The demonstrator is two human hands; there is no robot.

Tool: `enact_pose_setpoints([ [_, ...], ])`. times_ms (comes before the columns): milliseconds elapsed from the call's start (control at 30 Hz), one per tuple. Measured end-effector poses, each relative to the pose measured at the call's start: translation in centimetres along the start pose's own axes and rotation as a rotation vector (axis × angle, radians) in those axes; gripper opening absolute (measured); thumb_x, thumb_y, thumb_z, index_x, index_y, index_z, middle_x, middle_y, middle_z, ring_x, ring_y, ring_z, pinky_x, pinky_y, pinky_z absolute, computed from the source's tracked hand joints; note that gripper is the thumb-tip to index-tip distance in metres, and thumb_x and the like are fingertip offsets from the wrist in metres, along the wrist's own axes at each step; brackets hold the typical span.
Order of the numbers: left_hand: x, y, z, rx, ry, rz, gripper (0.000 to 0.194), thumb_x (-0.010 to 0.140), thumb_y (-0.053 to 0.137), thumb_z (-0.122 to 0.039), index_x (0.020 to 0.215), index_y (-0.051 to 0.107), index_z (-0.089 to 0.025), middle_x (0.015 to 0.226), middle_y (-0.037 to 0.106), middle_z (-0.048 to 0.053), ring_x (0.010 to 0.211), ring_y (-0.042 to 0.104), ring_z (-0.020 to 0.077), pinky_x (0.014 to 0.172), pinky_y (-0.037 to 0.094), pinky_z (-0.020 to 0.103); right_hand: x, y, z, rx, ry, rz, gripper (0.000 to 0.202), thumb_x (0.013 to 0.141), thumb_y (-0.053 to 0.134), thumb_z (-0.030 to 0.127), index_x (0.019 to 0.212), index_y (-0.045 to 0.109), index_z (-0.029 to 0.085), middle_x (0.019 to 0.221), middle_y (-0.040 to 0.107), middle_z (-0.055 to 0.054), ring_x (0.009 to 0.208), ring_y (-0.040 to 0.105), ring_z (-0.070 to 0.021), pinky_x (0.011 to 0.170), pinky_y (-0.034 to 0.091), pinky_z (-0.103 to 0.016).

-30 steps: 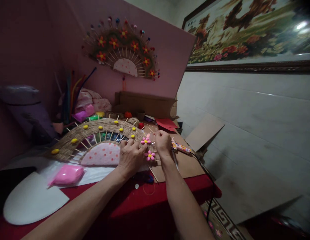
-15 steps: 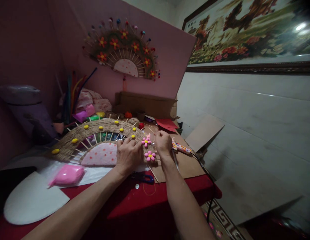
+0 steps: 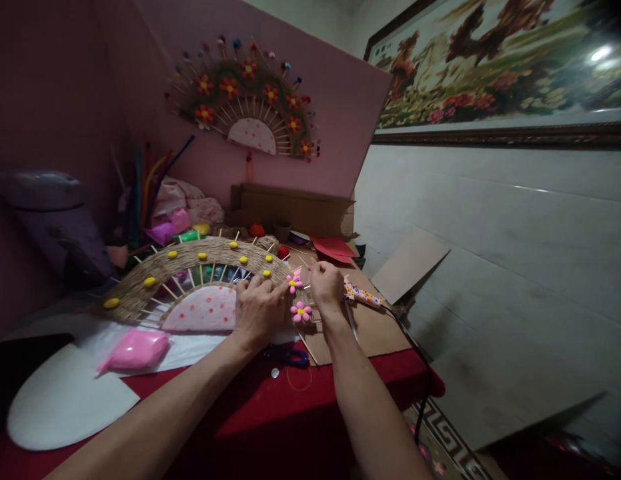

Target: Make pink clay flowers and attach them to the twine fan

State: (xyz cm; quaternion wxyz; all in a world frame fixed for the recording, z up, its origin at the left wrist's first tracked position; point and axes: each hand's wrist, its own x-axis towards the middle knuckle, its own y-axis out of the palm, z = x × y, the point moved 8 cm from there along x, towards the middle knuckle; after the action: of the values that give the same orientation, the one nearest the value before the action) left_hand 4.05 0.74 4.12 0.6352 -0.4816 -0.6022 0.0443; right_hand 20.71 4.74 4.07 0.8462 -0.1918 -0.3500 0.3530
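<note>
A half-round woven fan (image 3: 185,257) lies on the table, with thin sticks, yellow oval pieces and a dotted pink half-circle (image 3: 203,308) at its base. My left hand (image 3: 260,303) rests on its right part with bent fingers, the index finger reaching to a pink flower (image 3: 293,283). A second pink flower (image 3: 301,311) sits just below. Beside the fan's right end, my right hand (image 3: 326,283) is closed in a pinch; what the fingertips hold is too small to make out. A patterned glue gun (image 3: 363,295) lies to its right on cardboard.
Blue-handled scissors (image 3: 293,356) lie in front of the fan. A pink clay packet (image 3: 137,349) and a white curved sheet (image 3: 70,400) are at left. The glue gun's cord (image 3: 415,347) drops over the table's right edge. A finished fan (image 3: 250,107) hangs behind.
My left index finger has shifted slightly right, closer to the upper pink flower. My right hand stays in nearly the same place, still pinched.
</note>
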Motion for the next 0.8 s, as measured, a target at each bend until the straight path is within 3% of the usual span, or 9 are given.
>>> enact_pose_setpoints([
  [133,0.5,-0.1,3.2,-0.540,-0.303,-0.094,0.007,0.073,0.060,-0.023,0.075,0.066,-0.020,0.062,0.056,0.000,0.065,0.048,0.0157,0.064,0.033,0.030,-0.1,-0.5,1.0,0.062,-0.145,-0.124,0.036,0.088,0.045,0.035,0.065,0.066,0.018,0.074,0.067,-0.009,0.074,0.050,-0.0199,0.068,0.032,-0.030],
  [233,0.5,1.0,5.7,-0.990,-0.581,-0.149,0.025,0.068,0.066,-0.031,0.056,0.047,-0.018,0.053,0.045,-0.005,0.052,0.039,0.0092,0.053,0.030,0.024,-0.3,-0.8,1.5,0.153,-0.245,-0.201,0.037,0.090,0.045,0.035,0.062,0.063,0.018,0.071,0.066,-0.008,0.075,0.050,-0.0204,0.072,0.034,-0.031],
  [333,0.7,0.9,6.9,-1.213,-0.684,-0.234,0.025,0.063,0.067,-0.023,0.056,0.043,-0.018,0.050,0.041,-0.007,0.048,0.034,0.0064,0.049,0.027,0.021,-0.7,-1.5,1.9,0.204,-0.324,-0.280,0.037,0.089,0.048,0.038,0.061,0.061,0.019,0.068,0.064,-0.007,0.074,0.049,-0.0209,0.073,0.035,-0.032],
  [433,0.8,0.8,7.2,-1.378,-0.773,-0.224,0.020,0.062,0.066,-0.020,0.058,0.047,-0.017,0.050,0.044,-0.006,0.048,0.037,0.0059,0.048,0.028,0.019,-1.4,-2.3,2.5,0.281,-0.370,-0.316,0.035,0.090,0.047,0.037,0.063,0.060,0.019,0.067,0.062,-0.006,0.072,0.049,-0.0201,0.072,0.036,-0.033],
  [500,0.8,1.5,6.8,-1.566,-0.854,-0.132,0.015,0.063,0.065,-0.018,0.061,0.051,-0.015,0.055,0.050,-0.003,0.052,0.042,0.0064,0.050,0.033,0.018,-2.0,-2.7,3.3,0.368,-0.413,-0.266,0.032,0.091,0.048,0.035,0.065,0.060,0.019,0.067,0.061,-0.004,0.073,0.050,-0.0193,0.072,0.037,-0.033],
  [600,0.8,2.2,5.8,-1.822,-0.925,-0.005,0.010,0.060,0.060,-0.009,0.068,0.055,-0.013,0.067,0.057,0.002,0.056,0.049,0.0074,0.054,0.040,0.019,-3.5,-2.2,5.6,0.474,-0.552,-0.058,0.023,0.089,0.052,0.029,0.069,0.060,0.020,0.073,0.060,-0.003,0.082,0.052,-0.0190,0.076,0.041,-0.033],
  [700,0.8,2.2,5.7,-1.886,-0.917,-0.003,0.024,0.058,0.058,-0.001,0.079,0.058,-0.012,0.081,0.063,0.006,0.061,0.054,0.0084,0.059,0.044,0.020,-5.1,-1.9,7.6,0.534,-0.696,0.095,0.015,0.087,0.054,0.023,0.075,0.062,0.021,0.082,0.062,-0.003,0.089,0.053,-0.0187,0.083,0.042,-0.036],
  [800,0.6,2.0,5.9,-1.854,-0.911,-0.017,0.035,0.059,0.061,0.001,0.091,0.059,-0.013,0.091,0.065,0.008,0.073,0.061,0.0120,0.066,0.048,0.022,-6.0,-1.4,8.6,0.502,-0.785,0.167,0.010,0.084,0.060,0.022,0.091,0.066,0.023,0.093,0.063,-0.004,0.097,0.052,-0.0196,0.091,0.041,-0.039],
])
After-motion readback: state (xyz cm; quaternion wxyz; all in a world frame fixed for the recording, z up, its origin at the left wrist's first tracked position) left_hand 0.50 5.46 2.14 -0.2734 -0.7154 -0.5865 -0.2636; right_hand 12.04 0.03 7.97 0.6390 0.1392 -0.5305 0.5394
